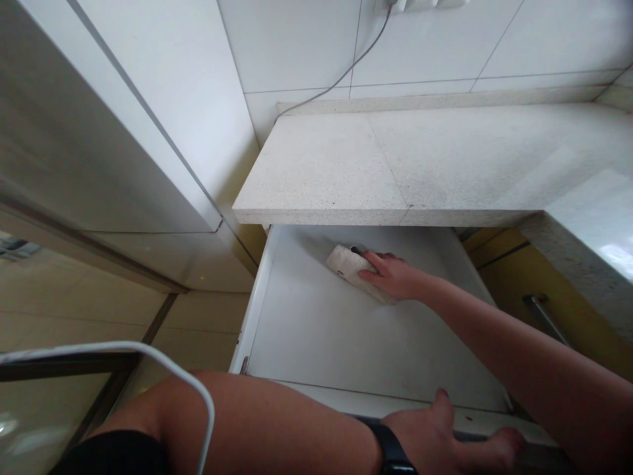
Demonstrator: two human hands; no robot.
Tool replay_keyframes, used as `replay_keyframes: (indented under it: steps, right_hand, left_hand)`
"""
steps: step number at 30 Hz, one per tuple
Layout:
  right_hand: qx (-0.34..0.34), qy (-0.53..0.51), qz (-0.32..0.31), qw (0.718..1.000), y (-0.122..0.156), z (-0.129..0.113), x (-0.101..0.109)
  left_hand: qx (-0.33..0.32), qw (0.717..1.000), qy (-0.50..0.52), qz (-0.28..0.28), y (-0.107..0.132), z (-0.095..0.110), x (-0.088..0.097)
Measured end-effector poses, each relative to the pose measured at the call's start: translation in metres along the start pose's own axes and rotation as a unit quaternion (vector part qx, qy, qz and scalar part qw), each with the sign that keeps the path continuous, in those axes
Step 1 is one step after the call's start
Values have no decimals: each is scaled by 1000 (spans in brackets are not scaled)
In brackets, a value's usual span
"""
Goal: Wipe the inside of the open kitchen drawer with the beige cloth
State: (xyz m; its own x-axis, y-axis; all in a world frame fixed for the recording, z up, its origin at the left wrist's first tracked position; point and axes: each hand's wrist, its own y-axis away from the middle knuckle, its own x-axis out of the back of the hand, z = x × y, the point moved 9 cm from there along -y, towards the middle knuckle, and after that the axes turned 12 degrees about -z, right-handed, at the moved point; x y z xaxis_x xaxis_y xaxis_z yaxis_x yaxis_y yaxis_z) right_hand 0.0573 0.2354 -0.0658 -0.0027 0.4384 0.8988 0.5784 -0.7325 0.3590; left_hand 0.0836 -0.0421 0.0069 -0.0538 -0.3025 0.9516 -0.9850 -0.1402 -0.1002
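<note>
A white drawer stands pulled out below a pale stone countertop. My right hand reaches deep into the drawer and presses down on a folded white cloth lying on the drawer floor near the back. My left hand, with a black watch on the wrist, grips the drawer's front edge, thumb inside and fingers over the rim. Apart from the cloth, the drawer floor looks bare.
A tall white cabinet panel stands to the left. A grey cable runs down the tiled wall to the counter's back corner. A yellow cabinet front with a metal handle is at right. A white tube curves over my left arm.
</note>
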Motion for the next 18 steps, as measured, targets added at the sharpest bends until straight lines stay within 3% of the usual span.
replay_keyframes:
  steps: [6, 12, 15, 18]
  right_hand:
    - [115, -9, -64, 991, 9, -31, -7]
    - [195, -52, -86, 976, 19, -50, -4]
    - [189, -42, -64, 979, 20, -48, 3]
    - [124, 25, 18, 992, 18, -33, 18]
  left_hand:
    - [17, 998, -23, -52, 2, -5, 2]
    - [-13, 997, -20, -77, 3, -4, 4]
    - [-5, 996, -27, -85, 3, -4, 6]
    - [1, 994, -27, -105, 3, -3, 2]
